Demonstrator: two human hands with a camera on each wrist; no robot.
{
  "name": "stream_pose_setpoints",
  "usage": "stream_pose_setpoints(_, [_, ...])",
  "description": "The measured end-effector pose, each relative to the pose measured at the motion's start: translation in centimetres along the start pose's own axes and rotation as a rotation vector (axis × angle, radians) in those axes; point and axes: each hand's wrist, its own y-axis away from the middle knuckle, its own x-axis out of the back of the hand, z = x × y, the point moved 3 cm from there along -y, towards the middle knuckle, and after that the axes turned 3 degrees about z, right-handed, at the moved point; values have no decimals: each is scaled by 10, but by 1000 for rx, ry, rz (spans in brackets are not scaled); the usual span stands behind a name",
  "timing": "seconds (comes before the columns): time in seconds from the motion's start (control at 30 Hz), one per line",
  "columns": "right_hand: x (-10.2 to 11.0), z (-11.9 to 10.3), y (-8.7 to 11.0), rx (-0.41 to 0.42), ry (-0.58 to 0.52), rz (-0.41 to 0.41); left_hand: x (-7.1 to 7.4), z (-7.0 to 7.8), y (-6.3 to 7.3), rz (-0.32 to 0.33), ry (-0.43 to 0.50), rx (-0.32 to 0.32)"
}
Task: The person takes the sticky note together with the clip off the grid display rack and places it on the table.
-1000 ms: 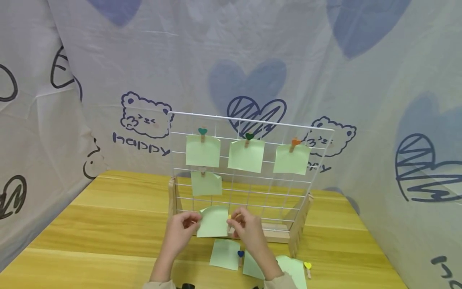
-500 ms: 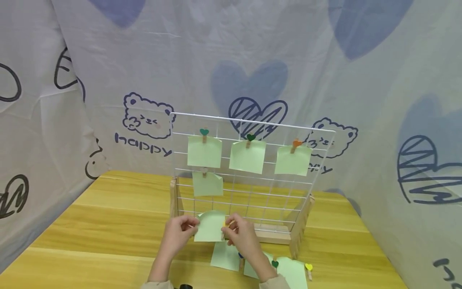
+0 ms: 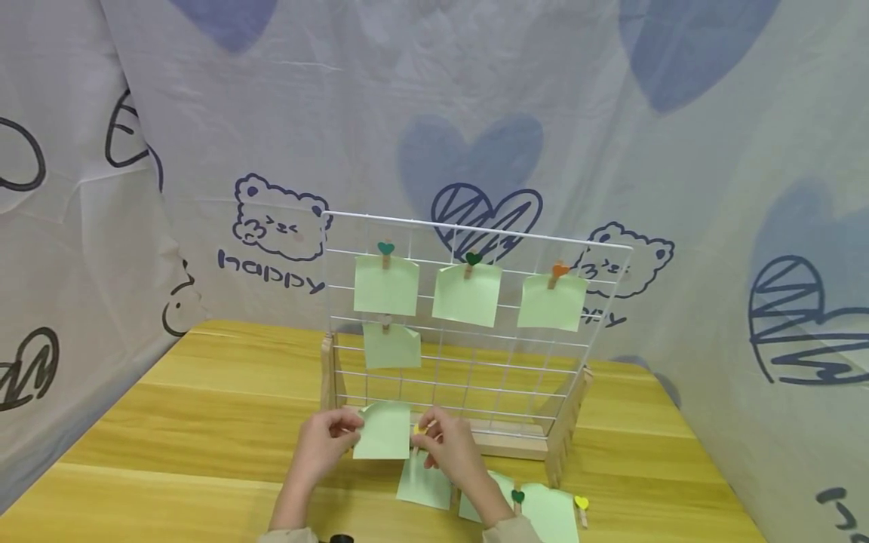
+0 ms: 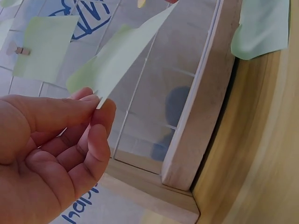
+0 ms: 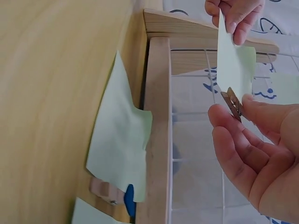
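My left hand point(image 3: 327, 441) pinches the left edge of a pale green sticky note point(image 3: 383, 431) between thumb and fingers, low in front of the wire grid point(image 3: 468, 377). At the note's right edge my right hand point(image 3: 448, 446) pinches a small wooden clothespin point(image 5: 233, 103) with a yellow heart point(image 3: 419, 430). Its jaw end is right at the note's edge in the right wrist view. Three notes hang along the grid's upper row, held by heart clothespins; a fourth note point(image 3: 392, 347) hangs below the left one.
Several more green notes lie on the wooden table before the grid, one note point(image 3: 424, 483) partly behind my right hand. A green-heart clothespin point(image 3: 518, 499) and a yellow-heart clothespin point(image 3: 581, 509) lie by them; a blue-heart clothespin point(image 5: 129, 198) shows too. A wooden base point(image 3: 509, 443) supports the grid.
Both hands have moved left and slightly down with the note and clothespin. The right hand now covers the blue-heart clothespin in the head view, and the green-heart one has come into sight.
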Motion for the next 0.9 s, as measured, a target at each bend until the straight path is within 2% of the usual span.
stream_pose_setpoints(0.47, [-20, 8, -5, -61, -21, -81, 6, -14, 2, -19, -61, 27])
stream_pose_setpoints(0.9, [-31, 16, -9, -76, -16, -111, 10, -22, 4, -46, -116, 58])
